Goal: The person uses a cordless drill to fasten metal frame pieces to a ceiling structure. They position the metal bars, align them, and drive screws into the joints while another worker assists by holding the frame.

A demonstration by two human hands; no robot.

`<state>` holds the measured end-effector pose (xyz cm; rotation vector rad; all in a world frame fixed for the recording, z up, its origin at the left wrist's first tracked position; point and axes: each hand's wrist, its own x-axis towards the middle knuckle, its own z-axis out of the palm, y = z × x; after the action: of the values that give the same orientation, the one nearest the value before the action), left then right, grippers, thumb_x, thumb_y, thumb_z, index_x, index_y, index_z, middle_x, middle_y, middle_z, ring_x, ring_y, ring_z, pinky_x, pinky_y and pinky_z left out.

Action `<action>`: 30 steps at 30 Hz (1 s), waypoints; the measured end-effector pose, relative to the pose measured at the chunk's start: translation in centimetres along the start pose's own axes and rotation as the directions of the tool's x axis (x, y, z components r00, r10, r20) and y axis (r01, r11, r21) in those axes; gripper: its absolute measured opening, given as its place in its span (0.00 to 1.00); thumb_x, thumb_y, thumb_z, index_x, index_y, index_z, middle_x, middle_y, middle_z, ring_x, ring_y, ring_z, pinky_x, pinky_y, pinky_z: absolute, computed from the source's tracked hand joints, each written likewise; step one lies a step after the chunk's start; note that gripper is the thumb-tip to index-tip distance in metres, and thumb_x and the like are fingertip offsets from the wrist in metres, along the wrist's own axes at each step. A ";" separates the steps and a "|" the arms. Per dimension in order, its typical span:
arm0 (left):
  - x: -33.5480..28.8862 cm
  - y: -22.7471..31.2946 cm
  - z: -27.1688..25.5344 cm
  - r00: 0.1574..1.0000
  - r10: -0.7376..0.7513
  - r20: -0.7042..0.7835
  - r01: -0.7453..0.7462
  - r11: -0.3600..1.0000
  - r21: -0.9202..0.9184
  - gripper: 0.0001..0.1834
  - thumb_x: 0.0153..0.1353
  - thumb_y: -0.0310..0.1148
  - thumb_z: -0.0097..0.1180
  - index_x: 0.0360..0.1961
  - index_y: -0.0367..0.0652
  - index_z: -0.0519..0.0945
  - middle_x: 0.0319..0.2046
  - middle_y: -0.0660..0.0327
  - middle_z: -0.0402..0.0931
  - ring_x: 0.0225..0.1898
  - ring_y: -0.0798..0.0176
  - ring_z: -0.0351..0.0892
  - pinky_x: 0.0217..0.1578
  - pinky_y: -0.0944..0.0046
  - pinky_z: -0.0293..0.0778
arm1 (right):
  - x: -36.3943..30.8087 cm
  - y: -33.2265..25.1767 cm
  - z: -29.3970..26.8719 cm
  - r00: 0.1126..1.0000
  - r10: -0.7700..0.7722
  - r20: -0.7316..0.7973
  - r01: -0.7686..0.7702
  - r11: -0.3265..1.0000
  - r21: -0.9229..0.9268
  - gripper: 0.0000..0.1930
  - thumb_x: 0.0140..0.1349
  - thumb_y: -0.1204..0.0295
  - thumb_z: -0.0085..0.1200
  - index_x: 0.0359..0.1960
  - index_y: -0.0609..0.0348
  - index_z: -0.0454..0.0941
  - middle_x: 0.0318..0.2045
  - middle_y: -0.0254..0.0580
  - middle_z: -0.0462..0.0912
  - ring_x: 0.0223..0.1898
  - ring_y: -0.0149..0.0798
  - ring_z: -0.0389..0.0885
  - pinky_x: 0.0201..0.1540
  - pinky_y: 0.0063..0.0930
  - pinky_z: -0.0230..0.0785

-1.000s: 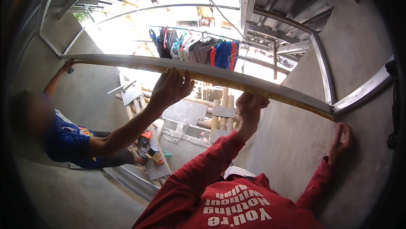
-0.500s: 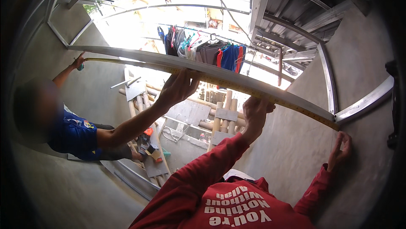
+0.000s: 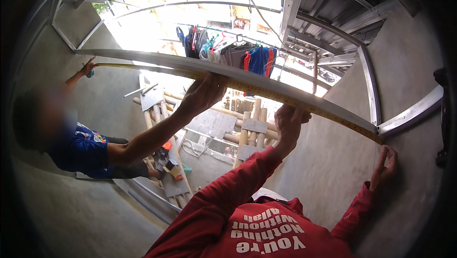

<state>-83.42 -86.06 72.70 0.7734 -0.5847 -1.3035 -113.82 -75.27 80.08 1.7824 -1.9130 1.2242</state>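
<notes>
Hardly anything has shifted: the long grey metal beam [image 3: 266, 83] still spans overhead, with the yellow measuring tape [image 3: 333, 117] along its lower edge. A co-worker's bare hand [image 3: 204, 94] props the beam mid-span. The left hand [image 3: 290, 120] curls closed, pinning the tape under the beam. The right hand [image 3: 385, 160] sits just below the beam's right end, fingers half-curled; I can't tell what they grip.

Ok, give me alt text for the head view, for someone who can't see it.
A yellow tape measure runs along a long grey metal bar. The wearer's left hand, red-sleeved, touches the tape; the right hand rests on the concrete wall near its end. A co-worker in blue holds the bar.
</notes>
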 end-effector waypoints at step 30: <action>-2.3 -0.9 -2.0 0.999 -0.041 -0.018 0.041 0.999 -0.004 0.14 0.70 0.38 0.54 0.39 0.35 0.80 0.30 0.57 0.83 0.27 0.65 0.84 0.31 0.67 0.82 | -0.2 1.3 0.3 1.000 -0.004 -0.008 0.004 0.995 0.095 0.10 0.71 0.68 0.53 0.40 0.64 0.79 0.36 0.40 0.82 0.39 0.34 0.79 0.45 0.30 0.71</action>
<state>-82.84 -83.57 70.82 0.7968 -0.5542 -1.3331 -114.85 -75.52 79.24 1.8235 -1.8752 1.3400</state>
